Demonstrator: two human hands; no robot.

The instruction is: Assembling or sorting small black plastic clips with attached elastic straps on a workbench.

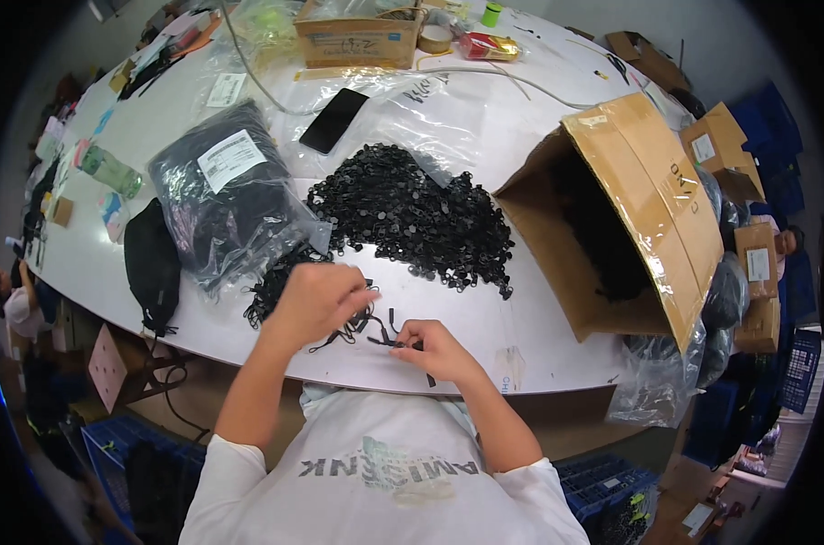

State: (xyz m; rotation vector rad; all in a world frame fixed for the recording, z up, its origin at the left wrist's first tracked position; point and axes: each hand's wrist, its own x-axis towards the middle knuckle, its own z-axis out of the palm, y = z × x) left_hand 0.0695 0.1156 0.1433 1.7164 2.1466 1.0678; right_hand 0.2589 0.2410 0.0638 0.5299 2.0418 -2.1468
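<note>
My right hand [436, 351] is closed in a pinch on a short black cord piece [384, 341] with stiff dark ends, just over the table's near edge. To its left, my left hand [324, 298] is slightly blurred, its fingers curled together above thin black cords [339, 336]. What those fingers hold, if anything, cannot be made out. Beside and partly behind the left hand lies a small heap of black cords [268, 283]. Farther off spreads a large pile of small flat black pieces [407, 213], many with round heads and loops.
On the right, an open cardboard box [652, 195] lies on its side, dark inside. Left of the pile are a clear bag of dark goods [235, 195] and a black drawstring pouch [151, 263]. A phone [335, 120] and a carton [357, 47] sit farther back.
</note>
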